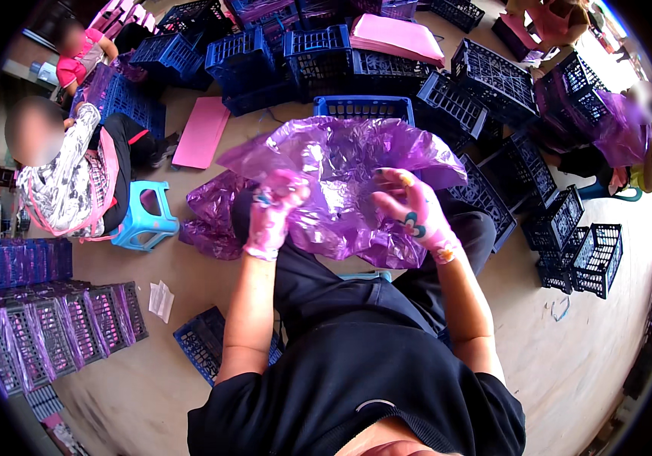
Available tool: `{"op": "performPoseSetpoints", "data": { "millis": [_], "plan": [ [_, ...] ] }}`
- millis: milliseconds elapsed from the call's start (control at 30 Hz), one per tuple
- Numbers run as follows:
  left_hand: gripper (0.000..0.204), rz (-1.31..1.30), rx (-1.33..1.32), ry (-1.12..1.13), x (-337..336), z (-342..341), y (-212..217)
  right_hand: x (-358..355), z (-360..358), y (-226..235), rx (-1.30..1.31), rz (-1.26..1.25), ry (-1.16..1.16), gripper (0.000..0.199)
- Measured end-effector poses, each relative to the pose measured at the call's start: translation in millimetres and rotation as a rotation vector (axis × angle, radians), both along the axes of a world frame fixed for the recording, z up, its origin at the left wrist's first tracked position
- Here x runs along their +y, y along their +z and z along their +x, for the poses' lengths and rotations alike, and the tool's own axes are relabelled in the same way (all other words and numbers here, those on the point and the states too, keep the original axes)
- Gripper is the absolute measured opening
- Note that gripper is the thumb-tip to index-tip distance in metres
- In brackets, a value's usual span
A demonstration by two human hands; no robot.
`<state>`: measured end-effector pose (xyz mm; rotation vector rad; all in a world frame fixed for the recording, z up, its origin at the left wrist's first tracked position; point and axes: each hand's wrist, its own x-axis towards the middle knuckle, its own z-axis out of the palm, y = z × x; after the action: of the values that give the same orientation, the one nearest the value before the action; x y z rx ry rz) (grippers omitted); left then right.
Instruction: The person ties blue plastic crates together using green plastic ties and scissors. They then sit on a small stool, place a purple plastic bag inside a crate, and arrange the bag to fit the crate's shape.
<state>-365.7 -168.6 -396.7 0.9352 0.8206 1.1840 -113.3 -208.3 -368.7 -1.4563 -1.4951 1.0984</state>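
A large, crumpled sheet of thin purple plastic film [333, 156] spreads over my lap and up against a blue plastic crate [364, 106] in front of me. Both my hands wear pink gloves with a flower print. On the left side of the film, my left hand [276, 211] has its fingers curled in on a fold of it. My right hand [418, 211] is at the film's right side, thumb and fingers apart, with nothing visible between them. More bunched purple film [216, 216] hangs by my left knee. Whatever lies under the film is hidden.
Stacked dark blue crates [318, 57] stand beyond, one topped with pink sheets [396, 38]. A pink sheet [201, 133] lies on the floor. At left a person [64, 178] sits near a blue stool [146, 216]; filled crates [60, 334] stand below. More crates [598, 258] are at right.
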Motion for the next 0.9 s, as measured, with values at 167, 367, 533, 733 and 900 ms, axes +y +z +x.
{"op": "performPoseSetpoints", "data": {
  "millis": [167,367,533,733,900],
  "plan": [
    [0.026,0.561,0.552,-0.217,-11,53,2,8,-43,-29,0.315,-0.103,-0.035,0.042],
    [0.035,-0.030,0.131,-0.356,-21,37,7,0,-32,-42,0.607,-0.246,-0.077,0.023],
    [0.043,-0.008,0.150,-0.239,-14,23,4,-6,-43,-9,0.415,-0.093,0.069,0.024],
    [0.026,-0.186,0.039,0.030,-12,22,21,-11,-59,-2,-0.175,0.472,0.121,0.030],
    [0.027,-0.079,0.203,-0.034,-14,28,37,-12,-58,-6,0.019,0.350,0.114,0.023]
  ]
}}
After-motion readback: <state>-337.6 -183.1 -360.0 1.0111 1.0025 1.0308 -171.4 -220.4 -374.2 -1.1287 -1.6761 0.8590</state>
